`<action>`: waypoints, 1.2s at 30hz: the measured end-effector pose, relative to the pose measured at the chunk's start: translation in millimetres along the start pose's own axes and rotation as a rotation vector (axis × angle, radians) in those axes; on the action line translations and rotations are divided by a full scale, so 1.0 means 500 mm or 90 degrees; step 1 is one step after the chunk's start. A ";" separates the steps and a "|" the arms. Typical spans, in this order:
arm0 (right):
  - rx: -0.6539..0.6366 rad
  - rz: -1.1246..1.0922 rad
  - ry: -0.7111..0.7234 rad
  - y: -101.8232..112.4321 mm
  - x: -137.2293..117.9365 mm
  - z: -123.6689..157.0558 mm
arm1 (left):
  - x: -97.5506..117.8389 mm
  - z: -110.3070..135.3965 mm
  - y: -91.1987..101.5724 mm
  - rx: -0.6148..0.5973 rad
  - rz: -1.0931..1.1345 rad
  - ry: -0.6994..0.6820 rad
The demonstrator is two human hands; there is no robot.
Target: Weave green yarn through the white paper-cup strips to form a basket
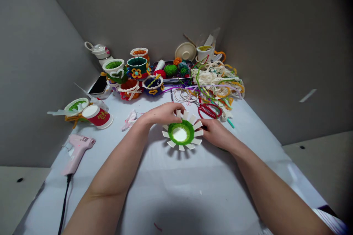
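A paper cup (190, 137) with its side cut into white strips is held over the table, strips fanned outward. Green yarn (171, 134) winds around its inside, leaving the white bottom bare. My left hand (168, 113) grips the cup at its upper left, thumb against the strips. On the cup's right side, my right hand (215, 131) has its fingers bent around the edge; their tips are partly hidden behind the strips. A bit of green strand (222, 149) shows beneath my right wrist.
A pink glue gun (78, 152) with a black cord lies left, near a red-and-white paper cup (97, 116). Decorated yarn baskets (137, 69) stand at the back. Red-handled scissors (209, 110) and a yarn heap (215, 77) lie beyond my right hand.
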State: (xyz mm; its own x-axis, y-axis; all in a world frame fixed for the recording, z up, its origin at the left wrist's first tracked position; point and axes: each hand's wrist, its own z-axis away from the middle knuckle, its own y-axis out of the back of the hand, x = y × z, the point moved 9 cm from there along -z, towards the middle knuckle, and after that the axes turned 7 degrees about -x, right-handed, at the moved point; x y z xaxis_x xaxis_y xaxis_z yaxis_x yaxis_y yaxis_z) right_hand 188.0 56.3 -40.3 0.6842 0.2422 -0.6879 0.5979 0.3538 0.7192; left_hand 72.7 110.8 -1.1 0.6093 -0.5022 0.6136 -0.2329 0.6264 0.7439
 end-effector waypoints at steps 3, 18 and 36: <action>0.006 0.005 0.011 -0.005 -0.001 -0.002 | 0.026 0.000 -0.003 -0.007 0.019 -0.064; 0.020 0.010 0.015 0.011 -0.006 0.003 | -0.017 -0.015 -0.024 -0.025 -0.041 0.027; 0.128 -0.014 0.176 0.087 -0.074 0.052 | -0.029 -0.009 -0.003 0.024 -0.041 0.098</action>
State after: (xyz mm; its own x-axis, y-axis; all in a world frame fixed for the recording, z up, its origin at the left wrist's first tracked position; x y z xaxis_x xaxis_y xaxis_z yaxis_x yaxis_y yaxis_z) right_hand 199.7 39.1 19.0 0.5478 0.4817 -0.6840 0.7004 0.1831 0.6899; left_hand 67.3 119.8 -12.5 0.7318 -0.4423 0.5185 -0.2162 0.5709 0.7921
